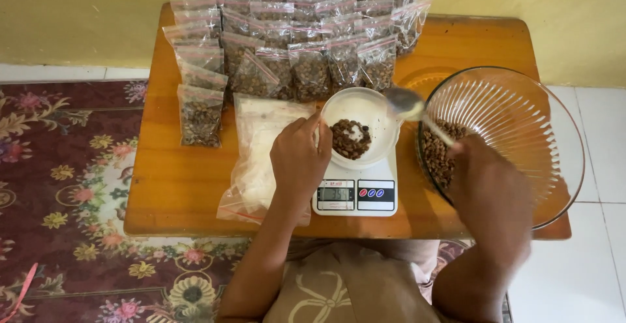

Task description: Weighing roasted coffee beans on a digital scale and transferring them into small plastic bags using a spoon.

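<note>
On the desk's left half: a lone filled zip bag (200, 116) of brown beans, clear plastic w/ a pink seal strip. Rows of the same filled bags (293, 29) run along the back edge. Nearer the front edge lies a stack of empty bags (261, 153), flat and crinkly.

Left hand (300, 157) is curled, fingers pinching the rim of the white plastic bowl (362, 127) that sits on the small white digital scale (355, 196) at the front edge, centre. A small heap of beans (351, 138) is in it.

Right hand (489, 192), blurred, is closed round a metal spoon (407, 104) held over the bowl's right rim. Ribbed glass bowl (521, 127) at the right edge holds the loose stock.

Step, by my read: weighing out a portion. Next move likely calls for small top-ups, watching the readout.
</note>
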